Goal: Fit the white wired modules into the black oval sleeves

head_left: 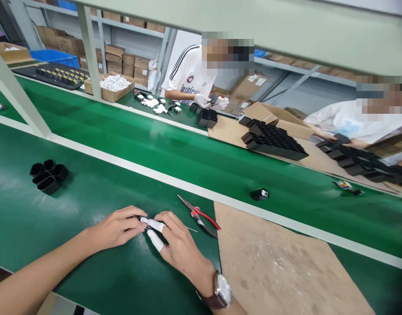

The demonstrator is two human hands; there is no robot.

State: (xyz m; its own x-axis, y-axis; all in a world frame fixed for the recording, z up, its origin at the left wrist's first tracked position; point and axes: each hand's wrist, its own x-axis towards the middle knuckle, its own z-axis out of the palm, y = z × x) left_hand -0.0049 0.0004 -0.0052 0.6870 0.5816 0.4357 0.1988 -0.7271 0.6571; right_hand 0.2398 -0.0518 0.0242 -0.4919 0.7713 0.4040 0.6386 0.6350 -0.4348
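Observation:
Low on the green table my left hand (pixel 120 227) is closed on a small black housing with a white part at its end (pixel 143 219), largely hidden by fingers. From the other side, my right hand (pixel 181 247) presses its fingers against the same piece. White finger cots (pixel 156 240) cover two of its fingertips. A thin rod or wire pokes out behind the right hand; I cannot tell whether it is held. Just beyond that hand lie red-and-black long-nose pliers (pixel 198 213), tips pointing away to the left. Several black open housings (pixel 49 177) stand grouped at the left.
A cardboard sheet (pixel 279 262) covers the table at right. Beyond a white rail (pixel 148 175) runs a green conveyor belt (pixel 138 142) carrying a black housing (pixel 260 194) and a wired part (pixel 347 187). Across it, two co-workers handle black housings (pixel 276 140). A slanted post (pixel 20 94) rises at left.

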